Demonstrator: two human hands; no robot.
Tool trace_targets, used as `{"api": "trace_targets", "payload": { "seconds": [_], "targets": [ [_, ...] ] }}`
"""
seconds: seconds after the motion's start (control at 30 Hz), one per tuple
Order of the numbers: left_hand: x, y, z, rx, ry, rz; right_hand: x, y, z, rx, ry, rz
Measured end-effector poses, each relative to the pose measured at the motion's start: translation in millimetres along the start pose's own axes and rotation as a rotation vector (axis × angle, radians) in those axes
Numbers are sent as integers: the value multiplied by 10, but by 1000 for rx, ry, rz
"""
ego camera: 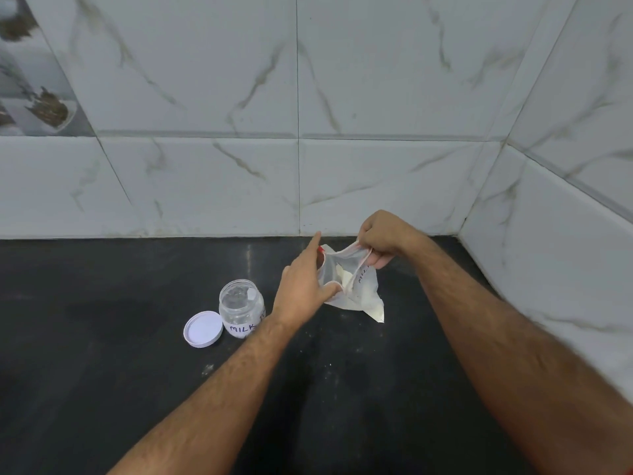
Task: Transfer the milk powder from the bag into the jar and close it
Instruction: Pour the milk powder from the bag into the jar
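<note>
A person's 2 bare hands hold a clear plastic bag (356,289) of white milk powder open at the centre right of the frame, above a black countertop (102,389). The left hand (305,286) grips the mouth's near left edge; the right hand (383,240) pinches its far edge. Left of centre stands an open clear jar (242,308) labelled "MILK", its white lid (202,329) touching its left side. Marbled white tiles (205,97) fill the top.

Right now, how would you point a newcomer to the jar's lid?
Start at the black countertop below the marbled wall tiles, then find the clear jar labelled MILK, left of the left hand. The lid lies flat against the jar's left side: a round white disc, the only opaque white piece there.
</note>
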State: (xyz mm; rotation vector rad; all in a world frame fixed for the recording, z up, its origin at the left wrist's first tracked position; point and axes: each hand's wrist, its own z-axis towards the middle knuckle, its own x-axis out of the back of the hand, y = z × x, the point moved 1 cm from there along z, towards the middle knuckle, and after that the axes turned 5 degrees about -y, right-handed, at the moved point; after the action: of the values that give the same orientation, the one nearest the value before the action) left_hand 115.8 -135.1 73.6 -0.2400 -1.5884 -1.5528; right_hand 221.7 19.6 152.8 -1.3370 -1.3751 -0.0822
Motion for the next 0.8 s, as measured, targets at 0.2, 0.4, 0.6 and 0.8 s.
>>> {"api": "trace_targets", "payload": {
  "seconds": [0.2,0.4,0.6,0.8],
  "targets": [
    [-57,-143,98,32,54,-55,64,58,-22,59,9,-50],
    [-56,-173,194,108,133,-246,41,221,-18,85,101,166],
    [46,-128,302,108,65,-283,56,285,-5,162,162,235],
    [203,-87,504,117,-104,-117,92,346,26,189,160,319]
  ]
}}
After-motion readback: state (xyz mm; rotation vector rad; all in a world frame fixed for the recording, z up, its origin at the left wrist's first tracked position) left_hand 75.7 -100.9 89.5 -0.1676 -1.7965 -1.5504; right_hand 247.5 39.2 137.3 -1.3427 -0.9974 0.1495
